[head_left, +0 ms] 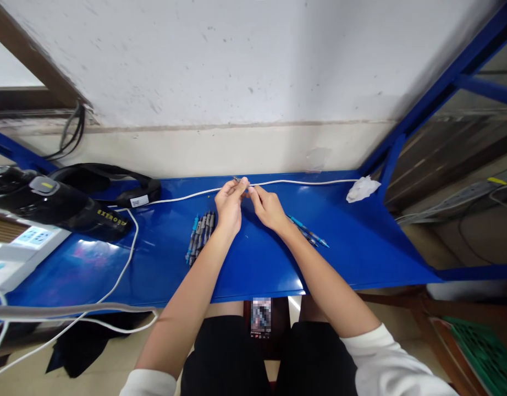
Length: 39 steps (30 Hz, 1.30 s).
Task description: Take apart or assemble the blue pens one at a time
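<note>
Over the middle of the blue table [253, 269], my left hand [230, 203] pinches a small slim piece [237, 179], whose dark, metallic-looking end sticks out above the fingers. My right hand [268, 206] is closed close beside it, thumb and forefinger together; whatever is between them is too small to make out. Several grey and blue pens [199, 236] lie side by side left of my left forearm, which partly covers them. A few more pens [309, 231], at least one blue, lie partly hidden by my right forearm.
A white cable [311, 182] runs along the table's back, behind my hands. Crumpled white tissue [363, 188] sits at the right. A black device [72, 203], a black strap [142, 184] and a white power strip [28, 247] occupy the left. Blue frame posts [391, 159] bound the right.
</note>
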Tool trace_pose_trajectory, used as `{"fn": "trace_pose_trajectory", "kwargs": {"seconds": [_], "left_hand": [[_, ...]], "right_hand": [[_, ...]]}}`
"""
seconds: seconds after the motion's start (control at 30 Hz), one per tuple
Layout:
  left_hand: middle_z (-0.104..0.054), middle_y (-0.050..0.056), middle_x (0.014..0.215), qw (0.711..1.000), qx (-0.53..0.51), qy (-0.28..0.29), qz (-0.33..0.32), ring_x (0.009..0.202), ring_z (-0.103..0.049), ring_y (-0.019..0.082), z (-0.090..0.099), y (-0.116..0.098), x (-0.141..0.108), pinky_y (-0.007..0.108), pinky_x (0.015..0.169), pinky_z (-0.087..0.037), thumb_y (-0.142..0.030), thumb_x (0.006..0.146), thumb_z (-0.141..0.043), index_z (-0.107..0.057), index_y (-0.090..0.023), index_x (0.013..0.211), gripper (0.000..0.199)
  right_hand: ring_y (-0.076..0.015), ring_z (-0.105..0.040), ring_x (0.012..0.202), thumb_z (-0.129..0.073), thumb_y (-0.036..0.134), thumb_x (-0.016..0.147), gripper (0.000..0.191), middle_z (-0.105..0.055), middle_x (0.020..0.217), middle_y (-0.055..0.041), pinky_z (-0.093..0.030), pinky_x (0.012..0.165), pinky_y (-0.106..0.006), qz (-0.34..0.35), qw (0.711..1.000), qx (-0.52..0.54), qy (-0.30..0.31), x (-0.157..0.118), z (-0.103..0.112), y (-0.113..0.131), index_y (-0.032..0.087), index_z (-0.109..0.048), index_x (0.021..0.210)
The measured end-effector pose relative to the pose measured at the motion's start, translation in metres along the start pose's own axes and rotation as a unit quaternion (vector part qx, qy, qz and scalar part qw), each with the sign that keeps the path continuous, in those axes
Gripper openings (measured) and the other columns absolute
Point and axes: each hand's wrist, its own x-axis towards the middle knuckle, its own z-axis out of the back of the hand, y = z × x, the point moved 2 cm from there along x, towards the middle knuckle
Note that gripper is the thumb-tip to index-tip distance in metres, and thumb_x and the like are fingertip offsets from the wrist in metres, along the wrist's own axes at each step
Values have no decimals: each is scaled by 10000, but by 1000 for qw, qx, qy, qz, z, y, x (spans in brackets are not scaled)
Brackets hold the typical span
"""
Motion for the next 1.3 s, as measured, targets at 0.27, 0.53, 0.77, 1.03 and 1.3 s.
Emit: {"fn": "trace_pose_trajectory", "kwargs": {"seconds": [0.27, 0.53, 0.77, 1.03, 1.3], "left_hand": [[-754, 28, 916, 999, 45, -9, -6, 830, -673, 134, 7, 3, 3, 242, 732, -473, -376, 767, -954, -811, -184, 908, 278], [-774, 39, 948, 998, 56, -11, -15, 885, -694, 156, 10, 6, 5, 255, 761, -477, -384, 775, -942, -809, -195, 885, 256], [-769, 36, 923, 997, 71, 2, -24, 843, -680, 154, 7, 6, 2, 262, 753, -483, -387, 777, -939, -815, -198, 868, 244], [-769, 41, 936, 996, 84, -14, -24, 862, -684, 159, 9, 6, 3, 265, 734, -461, -402, 784, -934, -823, -200, 868, 246], [-781, 50, 953, 996, 84, -4, -21, 884, -692, 169, 8, 5, 1, 263, 740, -474, -426, 798, -920, -835, -205, 903, 259]], "right_hand": [[-248, -727, 962, -427, 365, 1123, 164, -759, 1086, -63, -491, 783, -321, 1, 1000, -14, 20, 1, -1, -4, 257, -522, 1200], [-264, -706, 1093, -347, 406, 1149, 289, -734, 1216, -109, -516, 887, -360, 23, 999, -36, 11, 1, -3, -4, 251, -569, 1250], [-251, -737, 884, -458, 383, 1114, 172, -776, 1043, -54, -500, 757, -319, -18, 999, -37, 12, 0, 0, -3, 261, -534, 1210], [-236, -721, 992, -361, 387, 1152, 319, -773, 1119, -81, -491, 843, -318, 8, 998, -60, -3, 2, 0, 1, 242, -645, 1177], [-227, -724, 937, -473, 420, 1120, 223, -784, 1051, -45, -479, 796, -300, -10, 999, -46, -27, 1, 1, -2, 267, -633, 1141]]}}
